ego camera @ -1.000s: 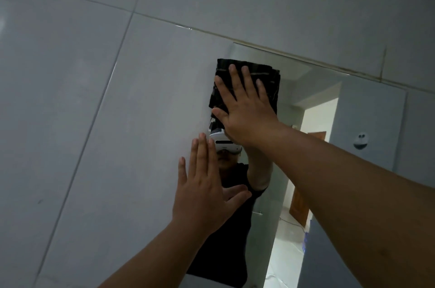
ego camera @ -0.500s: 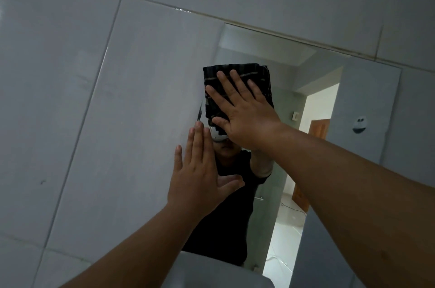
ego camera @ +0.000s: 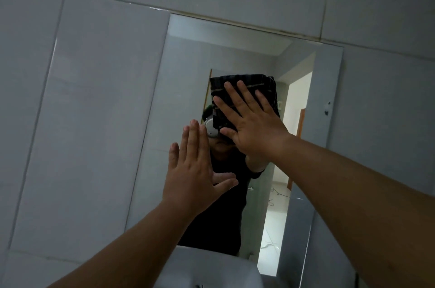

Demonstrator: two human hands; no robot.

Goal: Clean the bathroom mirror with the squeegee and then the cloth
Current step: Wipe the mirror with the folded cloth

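Cloth stage of the job, no squeegee in view. Right hand flat, fingers straight and spread, pressing folded dark cloth against bathroom mirror, upper-middle of the glass. Cloth sits under and above the fingers, its top edge running roughly level, its long side across the pane; palm heel hangs off the cloth's lower edge, so pressure goes mostly through the fingers. Left hand also flat and wide, fingers together, thumb out, braced on the glass below and left of the cloth, apart from it, holding nothing. Right hand is the one on the cloth, so next stroke belongs to it. Judgement: unwiped glass lies left toward the mirror's edge, right toward the reflected doorway, and below toward the white basin; left hand stands in the way of a straight pull down-left, so probably needs lifting or the stroke goes right. Versus half a second ago: cloth and right hand sit further right and lower within the mirror, away from its left edge; left hand now fully on the glass instead of straddling tile and mirror edge; basin more in view.
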